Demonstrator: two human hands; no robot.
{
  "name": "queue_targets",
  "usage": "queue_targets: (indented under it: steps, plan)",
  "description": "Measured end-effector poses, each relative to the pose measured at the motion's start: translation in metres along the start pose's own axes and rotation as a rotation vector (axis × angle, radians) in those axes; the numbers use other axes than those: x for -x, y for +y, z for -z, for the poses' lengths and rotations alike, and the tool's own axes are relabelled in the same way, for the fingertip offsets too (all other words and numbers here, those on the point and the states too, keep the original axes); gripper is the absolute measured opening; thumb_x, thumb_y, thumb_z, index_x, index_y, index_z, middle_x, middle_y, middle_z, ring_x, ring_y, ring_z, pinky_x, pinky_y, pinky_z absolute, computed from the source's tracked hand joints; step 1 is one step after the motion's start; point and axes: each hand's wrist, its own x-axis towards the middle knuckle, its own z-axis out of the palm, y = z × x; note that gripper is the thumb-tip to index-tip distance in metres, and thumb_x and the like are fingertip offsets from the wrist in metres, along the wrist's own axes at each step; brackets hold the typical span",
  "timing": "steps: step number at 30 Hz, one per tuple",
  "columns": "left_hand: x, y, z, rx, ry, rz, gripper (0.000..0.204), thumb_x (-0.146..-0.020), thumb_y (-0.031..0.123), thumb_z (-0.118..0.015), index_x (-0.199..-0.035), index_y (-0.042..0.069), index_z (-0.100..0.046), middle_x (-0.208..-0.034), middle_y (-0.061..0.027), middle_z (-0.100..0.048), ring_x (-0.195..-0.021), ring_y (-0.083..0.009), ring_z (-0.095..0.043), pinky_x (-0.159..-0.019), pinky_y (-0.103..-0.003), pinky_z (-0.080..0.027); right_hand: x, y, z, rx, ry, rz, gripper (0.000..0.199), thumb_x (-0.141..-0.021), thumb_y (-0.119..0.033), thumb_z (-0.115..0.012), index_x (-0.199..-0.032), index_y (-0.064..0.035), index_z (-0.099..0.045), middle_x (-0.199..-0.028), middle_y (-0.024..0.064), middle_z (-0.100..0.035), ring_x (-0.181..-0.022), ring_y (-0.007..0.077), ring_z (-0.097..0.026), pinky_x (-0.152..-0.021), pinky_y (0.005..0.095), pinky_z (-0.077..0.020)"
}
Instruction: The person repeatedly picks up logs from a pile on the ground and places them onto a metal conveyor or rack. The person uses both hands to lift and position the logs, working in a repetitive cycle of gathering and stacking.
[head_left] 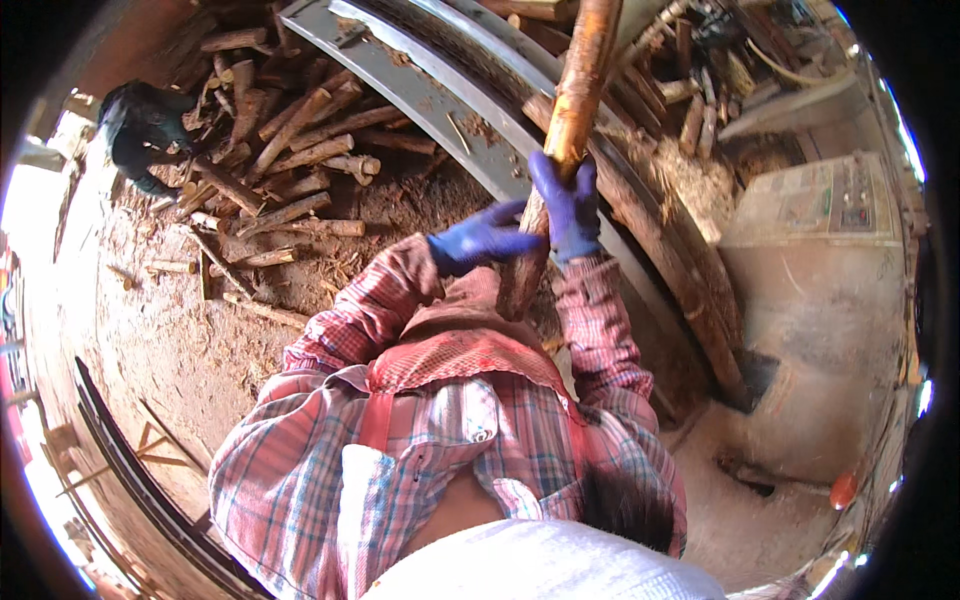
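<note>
A long peeled log (578, 95) slants from the top of the view toward my lap; its upper part is smooth and orange-brown, its lower end rough and dark. My right hand (570, 210), in a purple-blue glove, is closed around the middle of this log, thumb on one side and fingers on the other. Lower down, my left hand (485, 240), gloved in blue, reaches across the log with its fingers stretched out and slightly blurred. The lower end of the log lies close to my red apron (460, 360).
A curved grey metal chute (440, 125) runs beyond my hands. Cut logs (300, 145) lie heaped at the left, where a dark-clothed person (140, 130) bends down. Another bark-covered log (680, 260) lies at the right, beside a large dusty panelled cabinet (810, 260).
</note>
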Motion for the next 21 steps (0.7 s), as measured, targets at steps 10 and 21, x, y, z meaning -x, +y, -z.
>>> queue_targets:
  steps: [10, 21]
  plan:
    - [-0.055, 0.081, 0.062, 0.441, 0.663, -0.301, 0.044, -0.085, 0.041, -0.063, -0.107, 0.003, -0.058, -0.089, -0.0124, -0.065, -0.073, -0.0212, -0.063, -0.069, -0.034, -0.052, 0.025, 0.044, -0.038, -0.18, -0.496, 0.19, 0.056, -0.076, -0.017, -0.074, -0.124, -0.0003, -0.051, -0.105, 0.0053, -0.06, -0.094, 0.0125, -0.055, -0.081, 0.03, -0.0475]
    - [-0.055, 0.142, 0.106, -0.32, 0.79, -0.681, 0.048, -0.081, 0.026, -0.074, -0.115, -0.001, -0.055, -0.104, -0.0086, -0.062, -0.096, -0.0156, -0.06, -0.086, -0.031, -0.05, -0.217, -0.064, -0.052, 0.193, -0.363, 0.793, 0.041, -0.076, -0.042, -0.073, -0.088, -0.0039, -0.063, -0.072, 0.0149, -0.063, -0.063, 0.0298, -0.062, -0.061, 0.0386, -0.0491]
